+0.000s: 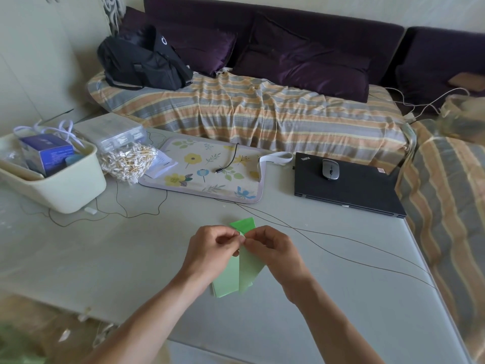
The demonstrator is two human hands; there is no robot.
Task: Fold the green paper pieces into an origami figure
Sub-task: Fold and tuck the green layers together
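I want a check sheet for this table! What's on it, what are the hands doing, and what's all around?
Surface: pale table, bare around the hands.
Job's things: green paper pieces, long strips held above the table, a darker green end poking out at the top.
Clutter: cream basket with a blue box, bag of cotton swabs, floral mat, closed laptop with a mouse on it.
Grips: left hand and right hand both pinch the paper where their fingertips meet.
Cables: thin dark cable crosses the table past the hands; another loops beside the basket.
Surroundings: sofa with striped cover, purple cushions, black bag.
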